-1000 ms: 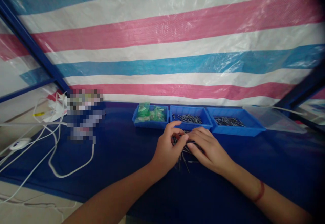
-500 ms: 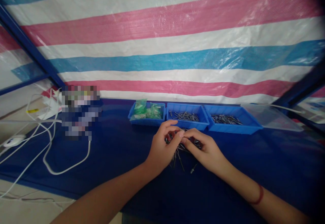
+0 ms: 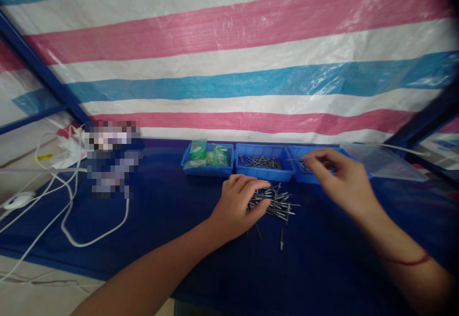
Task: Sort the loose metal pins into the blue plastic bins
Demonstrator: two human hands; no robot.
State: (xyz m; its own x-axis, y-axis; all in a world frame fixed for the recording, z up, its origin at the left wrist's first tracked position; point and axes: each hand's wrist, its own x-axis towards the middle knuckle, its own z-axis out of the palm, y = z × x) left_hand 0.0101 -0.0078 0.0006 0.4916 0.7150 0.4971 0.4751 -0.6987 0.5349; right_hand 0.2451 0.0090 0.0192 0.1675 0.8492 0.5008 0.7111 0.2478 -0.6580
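Up by the right-hand blue bin [image 3: 304, 177], we've now got our right hand [image 3: 340, 179] pinching a metal pin [image 3: 294, 159], clear of the pin pile [image 3: 278, 204] our left hand [image 3: 237, 202] still cups, thumb and fingers apart.

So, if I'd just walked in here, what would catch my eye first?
Probably the big pink, white and blue striped sheet filling the background behind the dark blue table. Next, perhaps, the heap of metal pins on the table, with the left hand curved around its left side. Beyond it stand three blue bins, the right hand pinching a thin metal pin before the rightmost.
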